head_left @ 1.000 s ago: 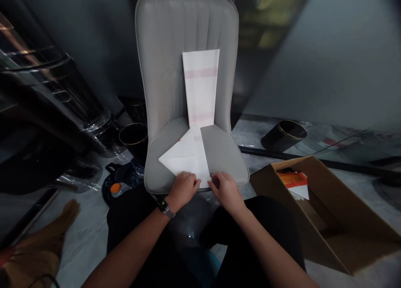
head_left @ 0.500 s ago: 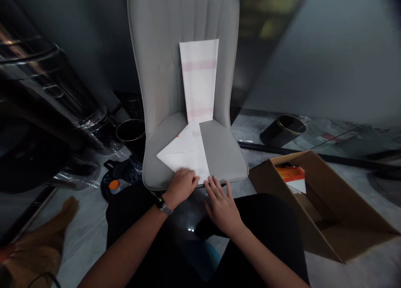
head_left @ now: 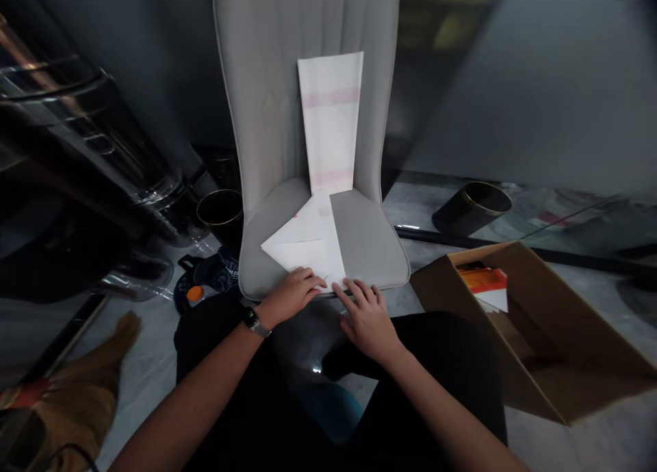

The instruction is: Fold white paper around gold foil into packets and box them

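Note:
A folded sheet of white paper (head_left: 308, 236) lies on the seat of a grey chair (head_left: 256, 267), with a pointed flap toward the left. My left hand (head_left: 290, 297), a watch on its wrist, is closed at the paper's near edge, thumb and fingers pinching it. Fingers spread, my right hand (head_left: 367, 321) rests its fingertips by the near right corner. Behind, a long white folded paper strip (head_left: 331, 126) with two faint pink bands leans against the backrest; where the two papers meet, I cannot tell if they are joined.
At right an open cardboard box (head_left: 580, 335) holds orange-and-white packaging (head_left: 487, 284). A black bin (head_left: 220, 215) stands left of the chair, near a dark bag (head_left: 210, 273) with an orange-capped bottle (head_left: 195, 293). A broom head (head_left: 97, 390) lies at lower left.
The view has shifted slightly. My left hand's fingers have moved along the near edge, with the index finger reaching farther right. My right hand's fingertips stay close to the corner.

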`<state>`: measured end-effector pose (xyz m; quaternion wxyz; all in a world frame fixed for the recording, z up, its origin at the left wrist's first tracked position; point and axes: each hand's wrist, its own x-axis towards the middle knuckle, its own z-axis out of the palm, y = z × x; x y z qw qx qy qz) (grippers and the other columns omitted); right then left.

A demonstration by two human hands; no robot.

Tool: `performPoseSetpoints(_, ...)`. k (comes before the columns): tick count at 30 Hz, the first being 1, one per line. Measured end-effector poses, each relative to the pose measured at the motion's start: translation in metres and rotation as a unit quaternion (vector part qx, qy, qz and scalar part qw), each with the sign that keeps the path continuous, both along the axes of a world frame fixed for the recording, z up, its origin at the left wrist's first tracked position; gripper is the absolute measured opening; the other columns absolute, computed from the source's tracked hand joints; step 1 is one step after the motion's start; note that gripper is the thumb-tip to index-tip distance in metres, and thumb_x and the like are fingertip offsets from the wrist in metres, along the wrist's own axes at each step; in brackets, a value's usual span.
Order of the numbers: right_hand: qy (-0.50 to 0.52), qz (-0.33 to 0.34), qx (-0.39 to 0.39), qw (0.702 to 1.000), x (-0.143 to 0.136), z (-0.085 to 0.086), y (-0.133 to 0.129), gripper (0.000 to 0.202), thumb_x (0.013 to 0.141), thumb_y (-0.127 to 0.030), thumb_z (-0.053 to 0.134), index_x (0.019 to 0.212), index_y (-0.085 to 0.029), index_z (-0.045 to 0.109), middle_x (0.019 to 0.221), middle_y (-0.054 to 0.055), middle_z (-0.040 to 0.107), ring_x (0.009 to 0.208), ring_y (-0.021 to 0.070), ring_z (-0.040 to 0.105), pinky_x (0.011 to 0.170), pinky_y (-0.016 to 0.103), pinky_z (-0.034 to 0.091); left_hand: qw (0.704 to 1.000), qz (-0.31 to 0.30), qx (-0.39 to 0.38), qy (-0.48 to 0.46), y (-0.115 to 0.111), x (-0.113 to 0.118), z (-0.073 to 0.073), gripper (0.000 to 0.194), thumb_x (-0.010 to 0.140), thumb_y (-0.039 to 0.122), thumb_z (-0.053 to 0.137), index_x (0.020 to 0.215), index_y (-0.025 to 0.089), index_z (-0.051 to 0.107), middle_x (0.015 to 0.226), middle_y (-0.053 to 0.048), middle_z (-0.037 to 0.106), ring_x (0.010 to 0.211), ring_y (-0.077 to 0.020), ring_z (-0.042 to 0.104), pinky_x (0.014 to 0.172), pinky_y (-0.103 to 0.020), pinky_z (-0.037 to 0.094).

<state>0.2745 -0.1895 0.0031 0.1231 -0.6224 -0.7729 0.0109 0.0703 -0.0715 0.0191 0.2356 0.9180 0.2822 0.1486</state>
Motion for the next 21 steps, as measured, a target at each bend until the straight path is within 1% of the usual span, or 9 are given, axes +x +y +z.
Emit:
performPoseSetpoints(2,-0.010,0.000,0.000,1.000,0.000,-0.003,-0.002,0.069,0.091,-0.021,0.061,0.157,-0.025,0.042,0.157,0.015,0.047,0.139,0.0384,0.044,0.112,0.063,0.035,1.000,0.002,-0.010,-0.011,0.001,-0.001,-0.001,0.022,0.096,0.014,0.063,0.116,0.023,0.062,0.106,-0.003,0.063,0.105,-0.0225,0.057,0.097,-0.040,0.048)
performPoseSetpoints(5,-0.014,0.001,-0.003,1.000,-0.002,-0.009,-0.008,0.078,0.088,-0.020,0.062,0.161,-0.024,0.033,0.165,0.015,0.034,0.145,0.0401,0.039,0.116,0.065,0.029,0.997,0.030,-0.054,-0.045,0.003,-0.001,0.000,0.026,0.093,0.014,0.067,0.117,0.022,0.061,0.096,-0.002,0.063,0.096,-0.0209,0.058,0.091,-0.037,0.050)
performPoseSetpoints(8,0.021,0.005,0.007,1.000,-0.003,-0.013,-0.011,0.080,0.089,-0.024,0.063,0.162,-0.021,0.029,0.167,0.016,0.029,0.151,0.0409,0.030,0.119,0.068,0.022,0.990,0.041,-0.105,-0.079,0.005,-0.001,0.004,0.018,0.096,0.018,0.064,0.114,0.020,0.065,0.093,-0.002,0.064,0.090,-0.0190,0.060,0.086,-0.035,0.051)
performPoseSetpoints(9,0.050,0.001,0.015,0.999,-0.002,-0.014,-0.011,0.076,0.091,-0.026,0.061,0.161,-0.020,0.031,0.166,0.016,0.032,0.151,0.0396,0.031,0.119,0.068,0.022,0.989,0.036,-0.113,-0.089,0.005,-0.001,0.005,0.016,0.098,0.019,0.060,0.113,0.020,0.066,0.097,-0.003,0.065,0.093,-0.0189,0.061,0.088,-0.035,0.050)
performPoseSetpoints(11,0.140,-0.024,0.043,0.989,0.002,-0.015,-0.008,0.063,0.097,-0.029,0.055,0.156,-0.019,0.038,0.157,0.017,0.047,0.145,0.0354,0.042,0.118,0.064,0.030,0.988,0.027,-0.112,-0.099,0.005,-0.001,0.008,0.019,0.101,0.016,0.052,0.110,0.021,0.068,0.103,-0.005,0.067,0.100,-0.0190,0.061,0.093,-0.036,0.049)
performPoseSetpoints(14,0.293,-0.075,0.071,0.950,0.011,-0.015,0.001,0.039,0.100,-0.034,0.051,0.134,-0.018,0.062,0.127,0.015,0.070,0.118,0.0296,0.065,0.104,0.051,0.049,0.992,0.021,-0.092,-0.079,0.003,0.001,0.009,0.019,0.098,0.013,0.055,0.103,0.022,0.071,0.100,-0.004,0.065,0.102,-0.0201,0.059,0.094,-0.037,0.048)
performPoseSetpoints(17,0.401,-0.110,0.027,0.909,0.019,-0.019,0.009,0.028,0.098,-0.039,0.055,0.105,-0.019,0.074,0.100,0.012,0.077,0.085,0.0249,0.071,0.077,0.040,0.058,0.996,0.023,-0.073,-0.055,0.001,0.004,0.010,0.018,0.093,0.012,0.059,0.098,0.023,0.072,0.098,-0.003,0.064,0.100,-0.0209,0.057,0.093,-0.037,0.047)
performPoseSetpoints(19,0.442,-0.129,-0.006,0.888,0.021,-0.023,0.012,0.029,0.095,-0.042,0.058,0.100,-0.018,0.075,0.094,0.011,0.078,0.074,0.0229,0.070,0.066,0.036,0.057,0.996,0.024,-0.067,-0.048,0.000,0.006,0.011,0.017,0.091,0.010,0.060,0.096,0.023,0.071,0.098,-0.002,0.065,0.099,-0.0207,0.057,0.093,-0.038,0.047)
performPoseSetpoints(21,0.465,-0.139,-0.021,0.874,0.022,-0.027,0.013,0.031,0.092,-0.044,0.060,0.102,-0.018,0.075,0.092,0.011,0.078,0.072,0.0224,0.070,0.065,0.035,0.056,0.996,0.029,-0.069,-0.048,-0.001,0.008,0.013,0.014,0.090,0.011,0.062,0.096,0.022,0.069,0.094,-0.001,0.066,0.094,-0.0200,0.057,0.092,-0.038,0.047)
